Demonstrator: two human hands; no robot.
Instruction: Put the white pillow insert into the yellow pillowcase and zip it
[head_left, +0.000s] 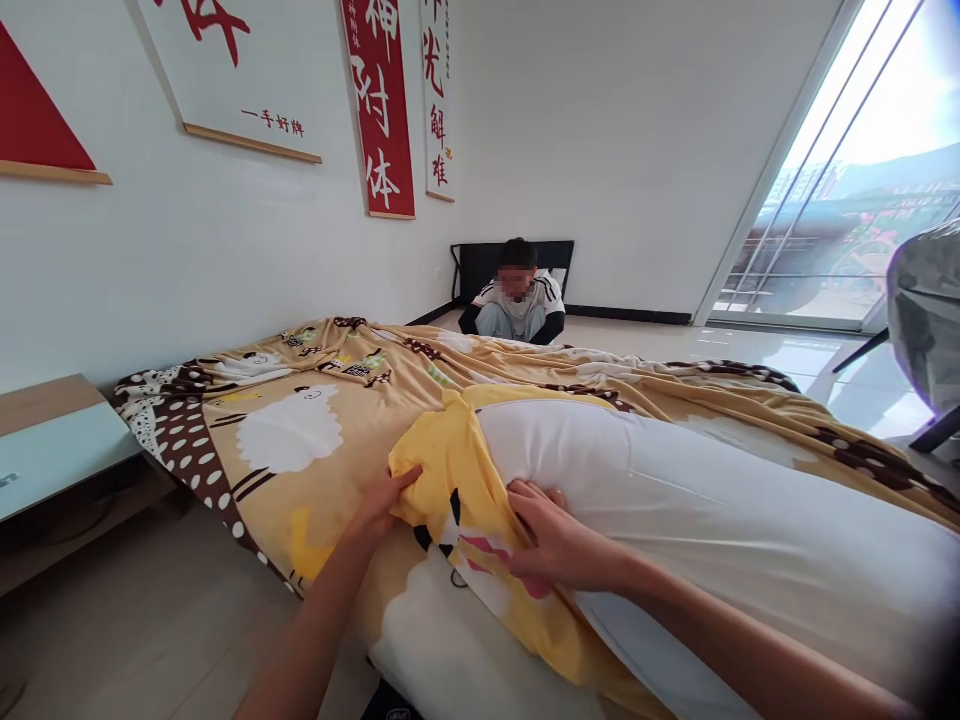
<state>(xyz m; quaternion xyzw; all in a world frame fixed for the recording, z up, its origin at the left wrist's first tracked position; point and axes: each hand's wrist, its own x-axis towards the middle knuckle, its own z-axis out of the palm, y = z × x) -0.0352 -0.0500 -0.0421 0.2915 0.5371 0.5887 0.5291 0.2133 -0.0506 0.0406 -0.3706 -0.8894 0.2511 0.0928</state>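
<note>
A long white pillow [675,490] lies across the bed, running off to the right. A yellow printed pillowcase [439,465] with black and pink patches covers its left end and hangs down the near side. At the case's left end, my left hand [382,505] is closed on a fold of the cloth, thumb on top. My right hand [556,538] pinches the opening edge of the case, with its knuckles against the white pillow. Beneath it all is a tan blanket [375,425] printed with sheep and brown polka-dot borders. The pillow's corner inside the case is hidden.
Beyond the bed another person [517,300] squats by a black panel [480,265]. A low table [67,450] stands at the left. Scrolls [379,110] hang on the wall. At the right are a glass door [817,230] and a grey covered object [930,310].
</note>
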